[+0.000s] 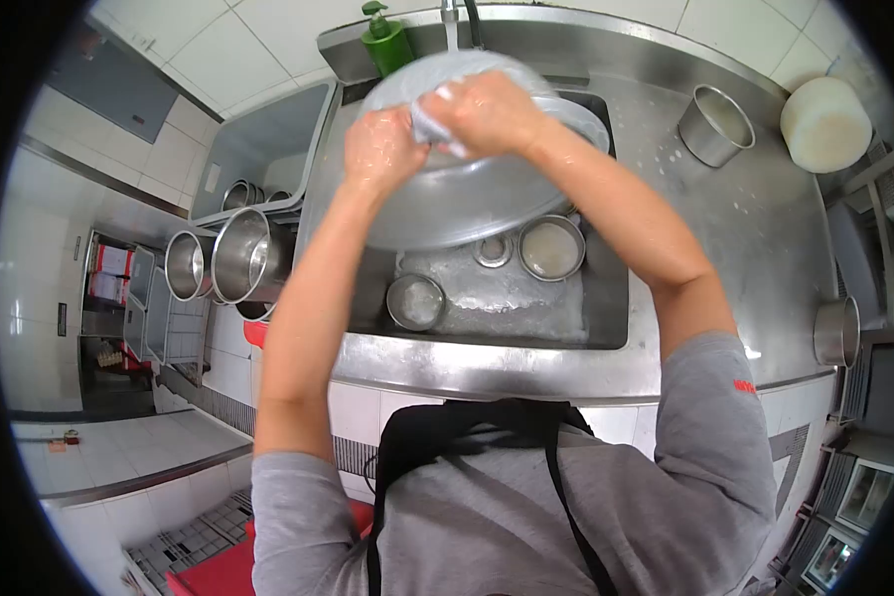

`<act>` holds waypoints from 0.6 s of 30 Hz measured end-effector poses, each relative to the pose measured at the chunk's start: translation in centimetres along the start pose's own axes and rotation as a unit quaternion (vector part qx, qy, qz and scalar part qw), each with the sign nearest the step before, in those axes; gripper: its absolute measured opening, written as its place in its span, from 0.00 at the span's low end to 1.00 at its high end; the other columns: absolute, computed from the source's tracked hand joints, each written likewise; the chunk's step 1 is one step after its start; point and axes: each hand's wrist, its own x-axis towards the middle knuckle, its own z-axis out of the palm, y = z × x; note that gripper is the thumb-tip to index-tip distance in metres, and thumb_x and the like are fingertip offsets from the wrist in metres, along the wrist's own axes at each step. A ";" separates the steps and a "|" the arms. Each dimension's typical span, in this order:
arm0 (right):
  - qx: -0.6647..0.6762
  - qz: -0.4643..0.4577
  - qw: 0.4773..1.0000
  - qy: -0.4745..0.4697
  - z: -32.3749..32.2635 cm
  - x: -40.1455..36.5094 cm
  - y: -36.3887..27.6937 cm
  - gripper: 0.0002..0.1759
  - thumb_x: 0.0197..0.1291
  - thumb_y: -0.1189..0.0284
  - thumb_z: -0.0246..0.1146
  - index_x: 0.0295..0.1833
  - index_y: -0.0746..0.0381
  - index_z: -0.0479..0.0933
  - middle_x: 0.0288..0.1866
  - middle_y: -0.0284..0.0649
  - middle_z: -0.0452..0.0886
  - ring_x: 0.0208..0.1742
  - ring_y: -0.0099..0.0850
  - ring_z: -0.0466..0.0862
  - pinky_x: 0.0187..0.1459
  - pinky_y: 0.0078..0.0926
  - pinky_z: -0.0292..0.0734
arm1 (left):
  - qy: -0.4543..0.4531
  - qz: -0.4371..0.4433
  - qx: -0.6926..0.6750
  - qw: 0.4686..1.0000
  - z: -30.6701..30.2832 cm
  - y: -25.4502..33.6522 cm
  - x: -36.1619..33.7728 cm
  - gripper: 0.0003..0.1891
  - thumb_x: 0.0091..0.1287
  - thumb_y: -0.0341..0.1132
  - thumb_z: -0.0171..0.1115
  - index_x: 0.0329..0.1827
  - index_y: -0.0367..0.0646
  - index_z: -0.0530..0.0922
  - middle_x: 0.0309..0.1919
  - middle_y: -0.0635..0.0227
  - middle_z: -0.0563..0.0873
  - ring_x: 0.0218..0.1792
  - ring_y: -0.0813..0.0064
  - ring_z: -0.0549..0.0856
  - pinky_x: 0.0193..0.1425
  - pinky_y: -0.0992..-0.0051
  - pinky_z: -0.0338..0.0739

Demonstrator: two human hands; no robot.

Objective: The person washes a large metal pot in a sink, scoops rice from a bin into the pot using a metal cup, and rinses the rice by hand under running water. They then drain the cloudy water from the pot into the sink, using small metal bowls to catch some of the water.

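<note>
Both my wet hands grip a pale, bunched-up cloth [429, 126], with bits of white foam around it. My left hand [380, 149] is closed on its left end, and my right hand [489, 112] wraps its right end. Behind and below them a large round metal basin [447, 209] leans tilted over the sink [368, 298]. A stream of water runs from the faucet [451, 14] just beyond the basin. In the sink below stand a small metal pot [416, 303] and a wider metal pot [551, 248], with the drain piece [493, 251] between.
A green pump bottle [387, 45] stands behind the sink. At left are a grey tub [230, 149] and several steel pots, one a large pot [243, 256]. On the right counter [705, 248] sit a steel pot [715, 126], a white round container [826, 125] and another pot [837, 332].
</note>
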 end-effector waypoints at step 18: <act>0.678 0.585 0.090 0.436 26.2 -19.0 -7.7 0.30 0.45 0.66 0.65 0.54 0.66 0.65 0.46 0.45 0.73 0.46 0.36 0.75 0.50 0.33 0.70 | 0.254 -0.281 -0.266 0.886 -3.7 -2.2 -12.3 0.10 0.42 0.28 0.64 0.21 0.37 0.69 0.17 0.75 0.70 0.21 0.85 0.66 0.25 0.83 0.62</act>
